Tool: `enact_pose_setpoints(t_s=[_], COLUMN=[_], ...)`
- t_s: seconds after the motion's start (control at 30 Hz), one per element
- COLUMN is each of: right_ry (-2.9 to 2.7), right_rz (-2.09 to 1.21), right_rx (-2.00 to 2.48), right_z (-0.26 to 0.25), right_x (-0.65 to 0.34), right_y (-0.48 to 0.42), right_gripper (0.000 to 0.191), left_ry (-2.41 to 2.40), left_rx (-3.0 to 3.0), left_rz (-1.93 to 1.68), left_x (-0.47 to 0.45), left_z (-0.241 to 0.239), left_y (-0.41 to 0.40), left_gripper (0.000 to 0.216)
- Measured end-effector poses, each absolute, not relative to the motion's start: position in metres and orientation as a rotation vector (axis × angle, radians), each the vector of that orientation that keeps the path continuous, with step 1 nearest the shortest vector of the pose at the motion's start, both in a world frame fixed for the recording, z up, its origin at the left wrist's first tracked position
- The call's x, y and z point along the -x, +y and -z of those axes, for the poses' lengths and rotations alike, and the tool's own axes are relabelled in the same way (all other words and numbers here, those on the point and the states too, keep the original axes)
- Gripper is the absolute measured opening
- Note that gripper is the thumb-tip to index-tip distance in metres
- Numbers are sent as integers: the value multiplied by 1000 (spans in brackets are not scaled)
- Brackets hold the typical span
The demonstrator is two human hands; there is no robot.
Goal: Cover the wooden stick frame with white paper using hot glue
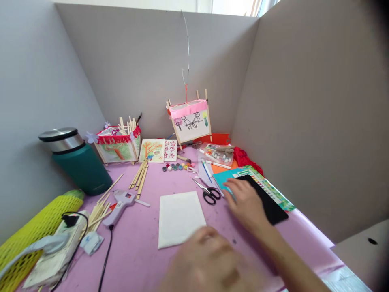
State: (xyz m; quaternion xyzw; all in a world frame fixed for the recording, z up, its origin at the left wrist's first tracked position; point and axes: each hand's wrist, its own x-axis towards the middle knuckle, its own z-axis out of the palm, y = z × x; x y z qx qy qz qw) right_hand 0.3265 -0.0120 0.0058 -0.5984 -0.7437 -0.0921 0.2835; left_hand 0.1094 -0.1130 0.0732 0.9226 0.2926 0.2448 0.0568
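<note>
Black card (269, 200) just under the right hand (246, 205), fingers (232, 190) spread toward its edge: grip open and wide, nothing clearly held, though a pale sliver by the fingertips is too blurred to settle. Left hand (206, 259) a smear of motion at 6 o'clock from the white paper sheet (179, 219), just short of its lower edge; grip impossible to read. Black-handled scissors (211, 195) at 2 o'clock from that sheet, points toward 10 o'clock and close enough to the right hand for a careless sweep to knock them aside or catch a finger. Hot glue gun (121, 205) at 10 o'clock, its black cord (107, 255) trailing out of view at the bottom — a snag for any hurried reach, with a burn possible if the nozzle is hot. Small paint pots (178, 166) at 12 o'clock, easily scattered by a stray sleeve or elbow.
</note>
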Motion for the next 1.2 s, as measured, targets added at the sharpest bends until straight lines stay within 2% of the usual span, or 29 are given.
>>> enact_pose_setpoints(t_s=[0.03,0.1,0.2,0.4,0.57,0.77,0.83,0.93,0.97,1.1,1.2], right_ry=[-1968,-1915,-1882,-1950,-2013,-2058,-2134,-2238,-2256,-2302,-2334], right_rz=[289,325,170,170,157,-98,-217,-271,-270,-257,-247], right_rx=[1764,2079,2314,2319,2241,1949,1837,1770,1778,1818,1824], right_z=[-4,3,16,20,7,-11,-15,-15,-14,-13,-16], right_x=[-346,-382,-417,-422,-412,-379,-367,-353,-349,-331,-311], right_y=[-9,-3,3,4,-6,-58,-79,-101,-105,-106,-100], right_gripper=[33,53,70,69,67,67,67,68,69,68,68], left_ry=[918,1318,1636,1941,2014,1922,1804,1545,1503,1617,1753], left_rx=[-2821,-2821,-2622,-2390,-2311,-2405,-2443,-2494,-2497,-2506,-2557], left_rz=[-675,-399,-148,-223,-267,-372,-310,-162,-128,-124,-182], left_x=[-104,-89,-66,-48,-40,-32,-33,-36,-37,-34,-26], left_z=[-71,-66,-60,-49,-33,-17,-13,-7,-5,1,10], left_y=[-103,-85,-65,-45,-41,-40,-43,-51,-54,-61,-59], left_gripper=[31,32,35,32,32,33,47,88,90,68,61])
